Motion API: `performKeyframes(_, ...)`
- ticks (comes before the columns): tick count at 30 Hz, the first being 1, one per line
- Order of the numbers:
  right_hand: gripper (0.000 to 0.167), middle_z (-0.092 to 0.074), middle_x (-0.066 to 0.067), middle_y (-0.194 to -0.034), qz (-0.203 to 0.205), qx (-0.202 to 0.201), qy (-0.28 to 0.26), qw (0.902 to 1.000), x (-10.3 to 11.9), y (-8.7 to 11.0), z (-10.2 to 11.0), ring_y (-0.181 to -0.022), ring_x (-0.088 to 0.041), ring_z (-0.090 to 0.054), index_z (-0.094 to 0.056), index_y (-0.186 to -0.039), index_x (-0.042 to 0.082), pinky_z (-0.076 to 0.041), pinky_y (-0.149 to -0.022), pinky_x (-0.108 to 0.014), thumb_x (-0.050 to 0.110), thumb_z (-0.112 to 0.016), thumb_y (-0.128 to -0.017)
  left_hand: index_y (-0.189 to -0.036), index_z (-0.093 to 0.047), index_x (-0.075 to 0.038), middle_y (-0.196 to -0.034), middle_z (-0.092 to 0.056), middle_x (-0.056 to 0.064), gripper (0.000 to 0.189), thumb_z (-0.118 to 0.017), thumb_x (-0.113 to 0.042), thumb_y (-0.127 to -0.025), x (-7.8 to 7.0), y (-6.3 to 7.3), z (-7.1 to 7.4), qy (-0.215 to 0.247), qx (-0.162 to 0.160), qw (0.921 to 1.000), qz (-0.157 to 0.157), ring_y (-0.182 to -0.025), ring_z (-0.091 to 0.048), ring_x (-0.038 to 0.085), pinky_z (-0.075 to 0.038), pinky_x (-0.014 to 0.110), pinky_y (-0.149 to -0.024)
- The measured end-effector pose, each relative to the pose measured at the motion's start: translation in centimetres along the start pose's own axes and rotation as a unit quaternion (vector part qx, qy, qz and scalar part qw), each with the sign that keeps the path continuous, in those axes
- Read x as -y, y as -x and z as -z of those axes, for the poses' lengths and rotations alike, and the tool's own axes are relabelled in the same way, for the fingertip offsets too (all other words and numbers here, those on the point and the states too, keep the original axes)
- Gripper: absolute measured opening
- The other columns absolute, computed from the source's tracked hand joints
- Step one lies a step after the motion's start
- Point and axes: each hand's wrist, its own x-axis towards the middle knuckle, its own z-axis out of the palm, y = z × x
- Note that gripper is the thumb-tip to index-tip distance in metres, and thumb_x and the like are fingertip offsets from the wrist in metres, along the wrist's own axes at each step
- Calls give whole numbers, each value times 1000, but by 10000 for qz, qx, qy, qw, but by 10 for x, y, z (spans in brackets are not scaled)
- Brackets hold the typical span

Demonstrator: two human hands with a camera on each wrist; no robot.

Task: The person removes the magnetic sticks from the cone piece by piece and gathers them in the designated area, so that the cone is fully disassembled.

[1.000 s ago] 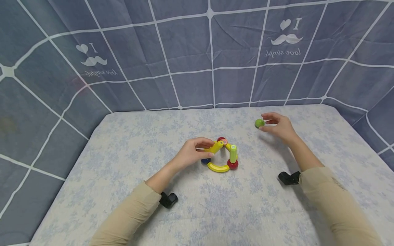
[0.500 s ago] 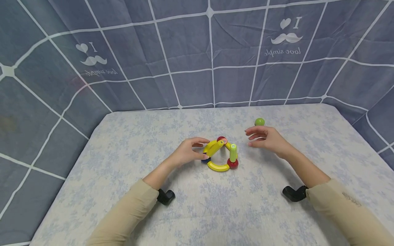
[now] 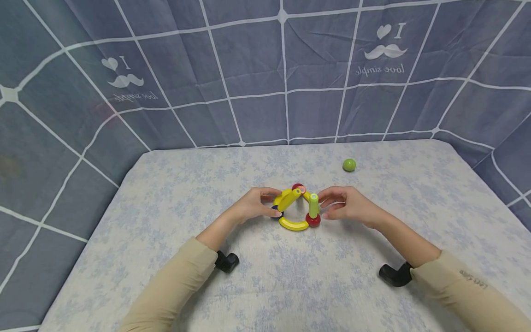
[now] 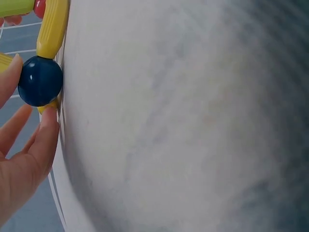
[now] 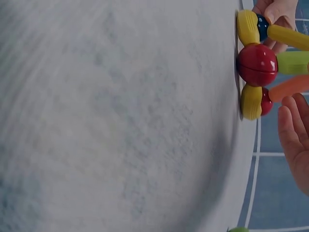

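Observation:
A ring of curved yellow rods [image 3: 294,224] and balls, part of a ball-and-rod building toy, lies on the table. My left hand [image 3: 254,204] pinches its blue ball [image 4: 40,81] between thumb and fingers. From that ball a straight yellow rod [image 3: 290,199] rises at a tilt. A light green rod [image 3: 314,206] stands upright on the near-right red ball [image 3: 313,219]. An orange rod [image 5: 289,88] rises from the far red ball [image 5: 266,101]. My right hand [image 3: 351,204] is just right of the ring, fingers bent and apart, fingertips close to the green rod.
A loose green ball [image 3: 349,165] lies toward the back right of the table [image 3: 265,286], which has a pale floral cloth. A grey-blue curtain [image 3: 257,69] with white lines stands behind it. Black wrist mounts [image 3: 396,275] stick out beneath both sleeves.
My right hand has moved from beside the green ball, left and nearer, to the ring's right side; the ball stays behind. My left hand has slid slightly down the yellow rod to the blue ball.

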Motion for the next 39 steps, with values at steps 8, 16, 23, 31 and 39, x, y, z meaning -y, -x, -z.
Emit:
performKeyframes(8, 45, -62, -16, -109, -30, 47, -73, 10000, 2, -2, -8, -100, -31, -59, -57, -118, -5, -52, -80, -30, 1, -74, -77, -130, -54, -5, -131, -50, 9, 55, -73, -1, -79, -2, -5, 2, 278, 204, 9988, 348, -117, -47, 26, -47, 32, -91)
performKeyframes(16, 42, -65, -13, -103, -25, 113, 80, 9999, 4, -4, -13, -96, -26, -61, -59, -116, -4, -52, -79, -28, 3, -74, -78, -130, -54, -7, -129, -52, 7, 56, -73, 2, -78, -8, -6, 3, 419, 253, 9969, 623, -118, -47, 26, -47, 31, -90)
performKeyframes(23, 33, -65, -11, -98, 21, 71, 286, 9996, 4, -6, -17, -94, -24, -63, -62, -110, -4, -53, -79, -27, 0, -71, -79, -131, -54, -7, -129, -51, 8, 56, -72, 2, -78, -6, -7, 4, 538, 292, 9960, 652, -118, -46, 25, -48, 30, -89)
performKeyframes(31, 23, -66, -11, -96, 253, 45, 523, 9983, 6, -7, -20, -89, -23, -64, -62, -102, -2, -53, -78, -27, -2, -70, -80, -130, -54, -7, -130, -51, 8, 56, -72, 3, -78, -6, -7, 3, 571, 275, 9959, 641, -117, -47, 25, -47, 30, -90)
performKeyframes(39, 27, -66, -10, -97, 468, -31, 832, 9954, 3, -8, -20, -92, -23, -63, -59, -106, -1, -53, -77, -27, -4, -68, -81, -130, -54, -7, -129, -51, 8, 56, -72, 3, -78, -4, -7, 3, 530, 242, 9962, 649, -117, -47, 25, -48, 30, -89)
